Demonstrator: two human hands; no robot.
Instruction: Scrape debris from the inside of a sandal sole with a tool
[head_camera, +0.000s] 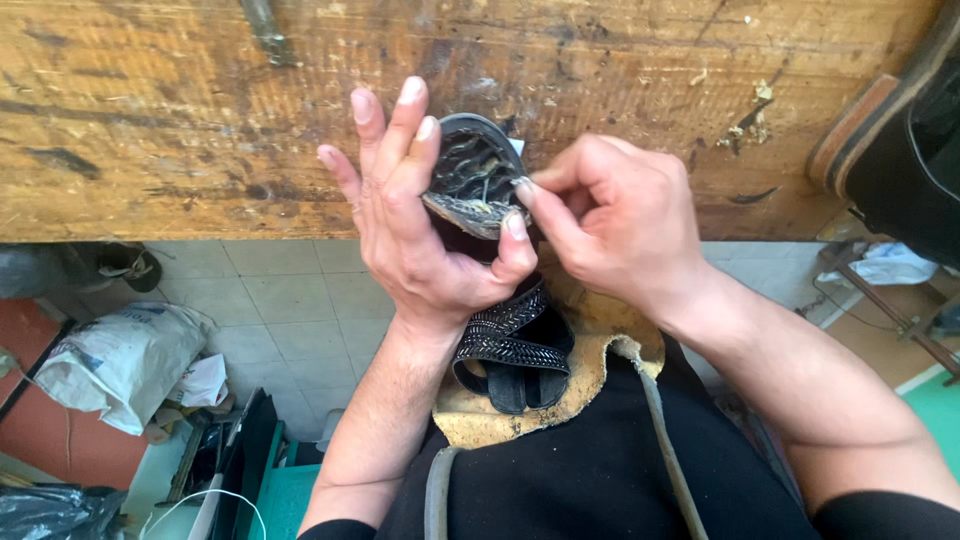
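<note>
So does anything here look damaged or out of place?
Yes. The sandal gripped in the left hand has a rough, ragged sole edge where the right hand pinches it. The wooden workbench is scarred and stained, with scraps near its right end.

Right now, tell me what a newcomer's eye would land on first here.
Dead centre, the left hand grips a dark sandal sole-up, while the right hand pinches at the edge of its sole. Below the hands, the sandal's braided black straps hang over a worn tan leather apron on the person's lap. Behind them, the scarred wooden workbench fills the top of the view.
</note>
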